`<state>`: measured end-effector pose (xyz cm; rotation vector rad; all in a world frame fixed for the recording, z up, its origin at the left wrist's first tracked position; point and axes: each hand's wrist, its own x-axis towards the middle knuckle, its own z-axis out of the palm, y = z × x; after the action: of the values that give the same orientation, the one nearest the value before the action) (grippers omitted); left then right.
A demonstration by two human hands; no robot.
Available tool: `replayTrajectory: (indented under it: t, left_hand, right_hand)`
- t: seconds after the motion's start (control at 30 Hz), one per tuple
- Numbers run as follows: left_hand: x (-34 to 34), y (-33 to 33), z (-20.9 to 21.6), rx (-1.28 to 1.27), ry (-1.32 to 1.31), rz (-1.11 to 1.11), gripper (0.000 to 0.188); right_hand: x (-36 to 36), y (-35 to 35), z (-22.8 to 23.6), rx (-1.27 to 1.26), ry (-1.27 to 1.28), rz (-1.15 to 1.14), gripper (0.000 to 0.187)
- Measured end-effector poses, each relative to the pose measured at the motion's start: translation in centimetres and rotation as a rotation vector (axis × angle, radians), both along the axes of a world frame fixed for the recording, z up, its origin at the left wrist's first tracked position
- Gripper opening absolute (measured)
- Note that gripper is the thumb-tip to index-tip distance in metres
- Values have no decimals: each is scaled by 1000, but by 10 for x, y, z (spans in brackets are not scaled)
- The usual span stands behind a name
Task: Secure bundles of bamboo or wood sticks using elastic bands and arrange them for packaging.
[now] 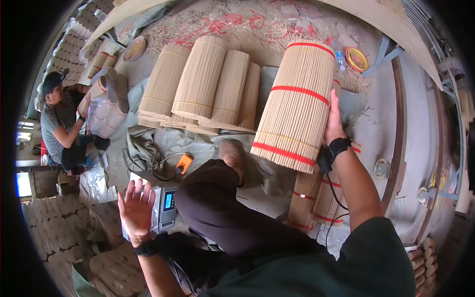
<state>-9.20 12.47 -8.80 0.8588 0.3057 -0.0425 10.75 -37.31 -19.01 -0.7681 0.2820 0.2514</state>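
A thick bundle of thin pale wooden sticks [297,106], tied with red bands and a thinner yellow one, is held up at the right. My right hand [335,121] grips its right side, the fingers partly hidden behind it. My left hand [136,210] is raised palm up with fingers apart, holding nothing. Beside that hand stands a digital scale [166,218] with a lit blue display. Under the held bundle lie other red-banded stick bundles [329,190], partly covered by it and by my right arm.
Several stick bundles with yellow bands [200,74] lie stacked on a grey-green tarp [198,148]. An orange power strip [184,163] with cables sits before them. At the left another person [64,119] handles bundles in clear plastic. A metal rail [398,123] runs along the right.
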Motion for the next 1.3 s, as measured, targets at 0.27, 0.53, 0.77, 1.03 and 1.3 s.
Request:
replayTrajectory:
  t: [0.27,0.53,0.77,1.03,1.3]
  left_hand:
    - [-21,45,-50,-41,266,179,46]
    - [-6,55,-67,39,406,246,46]
    - [8,47,-66,25,400,210,47]
    - [50,4,-51,182,283,64,56]
    - [118,-23,-20,782,213,8,48]
  right_hand:
    - [47,-44,-89,-41,100,-97,69]
    - [78,-67,-126,-150,201,-59,67]
    - [91,-82,-147,-211,207,-35,68]
    - [66,-133,-103,-461,352,339,65]
    - [-57,-14,71,-651,-65,428,67]
